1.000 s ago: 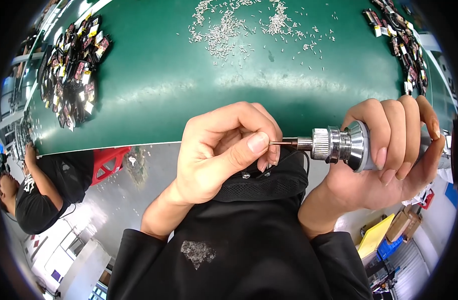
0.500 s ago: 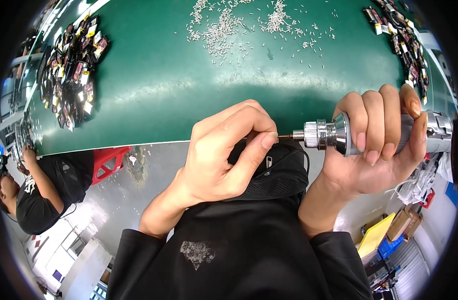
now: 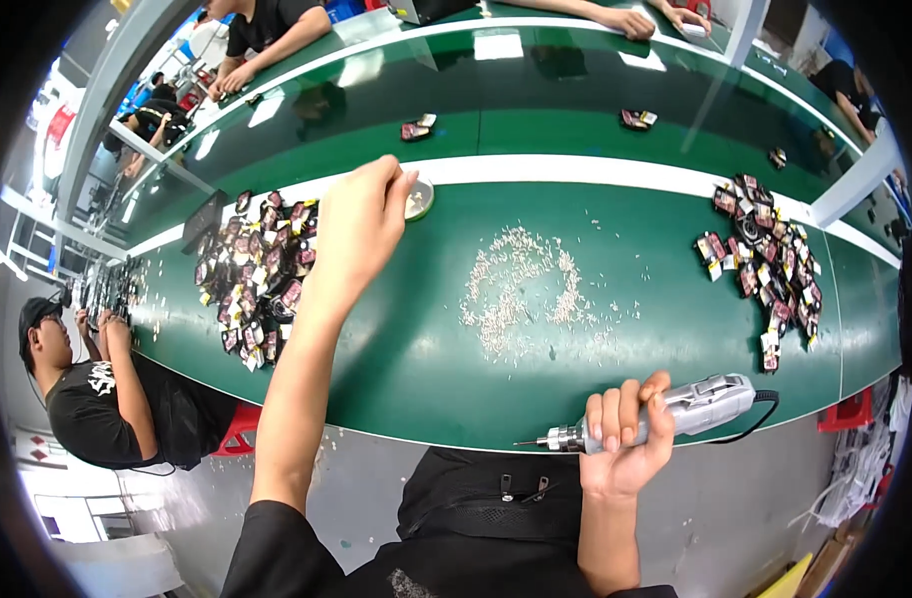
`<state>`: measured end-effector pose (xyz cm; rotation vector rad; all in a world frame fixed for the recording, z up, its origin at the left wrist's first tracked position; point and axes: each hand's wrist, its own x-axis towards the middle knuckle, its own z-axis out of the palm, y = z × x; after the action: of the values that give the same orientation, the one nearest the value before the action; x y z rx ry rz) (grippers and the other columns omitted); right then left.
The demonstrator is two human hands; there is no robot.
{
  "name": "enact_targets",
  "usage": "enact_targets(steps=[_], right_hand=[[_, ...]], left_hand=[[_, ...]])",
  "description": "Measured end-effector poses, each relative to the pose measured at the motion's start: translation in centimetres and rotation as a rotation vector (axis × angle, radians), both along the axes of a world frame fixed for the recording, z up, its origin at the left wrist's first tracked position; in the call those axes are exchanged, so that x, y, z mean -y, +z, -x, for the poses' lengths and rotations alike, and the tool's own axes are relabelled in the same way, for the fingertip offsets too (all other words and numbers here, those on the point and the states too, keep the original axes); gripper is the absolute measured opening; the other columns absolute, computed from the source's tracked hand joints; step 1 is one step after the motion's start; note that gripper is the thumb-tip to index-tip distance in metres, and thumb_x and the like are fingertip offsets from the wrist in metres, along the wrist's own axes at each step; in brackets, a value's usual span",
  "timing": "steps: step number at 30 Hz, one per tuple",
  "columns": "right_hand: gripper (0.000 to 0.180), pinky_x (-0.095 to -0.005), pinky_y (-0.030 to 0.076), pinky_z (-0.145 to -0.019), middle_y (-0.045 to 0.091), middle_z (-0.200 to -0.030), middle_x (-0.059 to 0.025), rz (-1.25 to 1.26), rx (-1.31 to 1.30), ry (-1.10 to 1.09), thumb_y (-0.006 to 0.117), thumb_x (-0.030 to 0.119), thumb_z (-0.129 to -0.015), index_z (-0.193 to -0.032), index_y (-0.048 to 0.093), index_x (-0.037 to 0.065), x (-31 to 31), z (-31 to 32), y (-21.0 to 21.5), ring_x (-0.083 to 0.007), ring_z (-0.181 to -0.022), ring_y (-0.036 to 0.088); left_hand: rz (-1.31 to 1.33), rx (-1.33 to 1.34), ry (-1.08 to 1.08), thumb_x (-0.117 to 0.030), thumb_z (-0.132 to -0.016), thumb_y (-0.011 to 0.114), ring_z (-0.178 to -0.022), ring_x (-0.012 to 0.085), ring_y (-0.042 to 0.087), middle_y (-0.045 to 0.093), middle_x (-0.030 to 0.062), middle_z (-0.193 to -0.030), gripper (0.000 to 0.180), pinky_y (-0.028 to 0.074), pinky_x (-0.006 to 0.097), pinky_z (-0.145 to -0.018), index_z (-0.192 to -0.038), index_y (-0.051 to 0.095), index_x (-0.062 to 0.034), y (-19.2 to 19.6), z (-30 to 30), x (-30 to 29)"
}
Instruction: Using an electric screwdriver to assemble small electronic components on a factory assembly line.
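A grey electric screwdriver (image 3: 713, 403) lies across the palm of my right hand (image 3: 625, 434), whose fingers wrap round its body near the table's front edge. Its thin bit (image 3: 526, 443) points left with nothing near it, and a black cord trails from the back end. My left hand (image 3: 361, 219) is stretched far forward over the table, fingers closed. Whatever it may hold is hidden by the hand. Just to its right, partly covered by the fingertips, is a small round dish (image 3: 424, 202) with a pale rim.
Small silvery pins (image 3: 498, 314) lie scattered mid-table. Piles of small black packaged items (image 3: 252, 284) stand left, and more such items (image 3: 765, 254) right. Beyond a white rail (image 3: 556, 171) runs a dark green belt (image 3: 536, 130) carrying a few items. Co-workers sit left and across.
My left hand has left the screwdriver's tip and reached forward and left to the dish. The right hand still grips the screwdriver. The view has tilted up, showing the belt and more people.
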<state>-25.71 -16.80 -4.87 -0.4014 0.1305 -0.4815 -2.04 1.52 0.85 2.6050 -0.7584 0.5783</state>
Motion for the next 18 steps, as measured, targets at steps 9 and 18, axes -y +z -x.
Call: enact_targets(steps=[9,18], right_hand=[[0.011,-0.0257,0.036,-0.047,0.033,-0.052,0.0014,0.018,0.034,0.086,0.047,0.014,-0.091,-0.085,0.041,0.008,0.1,0.3,-0.3,-0.0090,-0.041,0.033],[0.007,-0.0283,0.036,-0.049,0.035,-0.052,-0.0005,-0.013,0.023,0.144,0.046,0.015,-0.090,-0.088,0.045,0.008,0.3,0.2,-0.5,-0.0112,-0.042,0.035]], left_hand=[[-0.164,-0.139,0.309,-0.032,-0.081,0.064,-0.094,0.0396,0.058,0.058,0.0251,-0.097,0.042,0.047,0.046,-0.082,-0.102,0.052,0.0016,-4.6,-12.9,2.7],[-0.156,0.049,-0.086,-0.005,-0.084,0.052,-0.099,0.0347,0.054,0.060,0.0182,-0.104,0.030,0.043,0.039,-0.089,-0.113,0.059,0.0011,-4.5,-12.5,-2.2]])
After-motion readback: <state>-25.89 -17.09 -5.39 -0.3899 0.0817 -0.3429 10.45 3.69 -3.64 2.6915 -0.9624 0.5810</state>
